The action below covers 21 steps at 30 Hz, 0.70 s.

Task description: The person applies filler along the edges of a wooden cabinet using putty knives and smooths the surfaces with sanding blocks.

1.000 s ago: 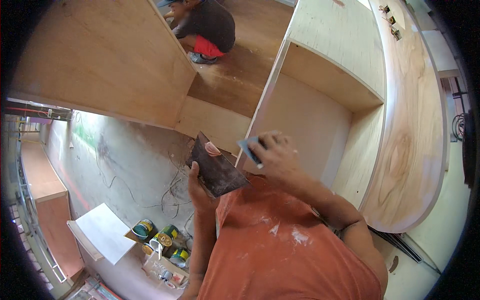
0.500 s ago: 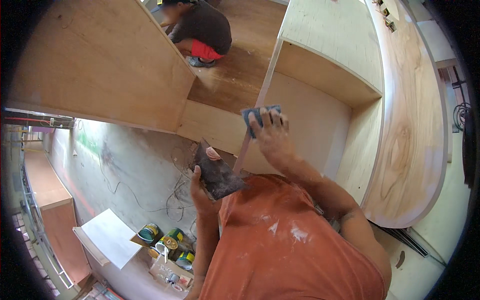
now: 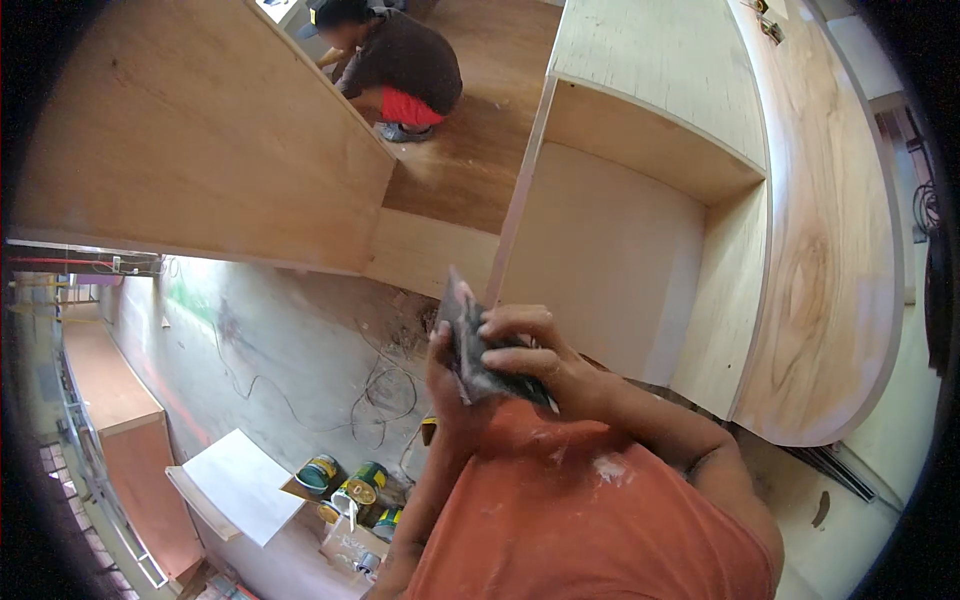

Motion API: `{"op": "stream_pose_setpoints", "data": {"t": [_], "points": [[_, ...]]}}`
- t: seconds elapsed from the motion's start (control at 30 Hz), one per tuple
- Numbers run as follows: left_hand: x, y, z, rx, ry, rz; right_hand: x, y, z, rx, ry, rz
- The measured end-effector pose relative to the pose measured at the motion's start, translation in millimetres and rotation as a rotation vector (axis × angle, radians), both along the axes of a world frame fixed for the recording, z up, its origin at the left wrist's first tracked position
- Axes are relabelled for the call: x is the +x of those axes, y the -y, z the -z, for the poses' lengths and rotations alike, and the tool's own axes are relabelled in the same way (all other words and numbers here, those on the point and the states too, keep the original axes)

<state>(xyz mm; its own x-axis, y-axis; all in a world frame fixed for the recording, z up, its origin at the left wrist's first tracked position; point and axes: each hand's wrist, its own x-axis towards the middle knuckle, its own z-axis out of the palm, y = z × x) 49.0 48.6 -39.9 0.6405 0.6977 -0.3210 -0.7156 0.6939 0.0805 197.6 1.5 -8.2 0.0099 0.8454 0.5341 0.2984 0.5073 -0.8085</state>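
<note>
We hold the dark board tilted near the middle, just in front of our orange shirt, our left hand gripping its left side while our right hand closes on a dark flat tool against its right side, though blur hides exactly where they touch. To our right stand an open cabinet and a rounded wooden counter; paint cans sit near left, and a crouching co-worker is far left, beyond a wooden panel.
</note>
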Motion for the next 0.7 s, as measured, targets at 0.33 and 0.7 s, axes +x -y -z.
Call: {"op": "stream_pose_setpoints", "data": {"t": [0.33,0.7], "points": [[-32,0,-15,0.267,-0.613,-0.031,100,-94,48,-0.239,0.955,0.662],[-74,-17,21,0.082,-0.507,-0.047,24,-51,72,-0.335,1.213,0.539]]}}
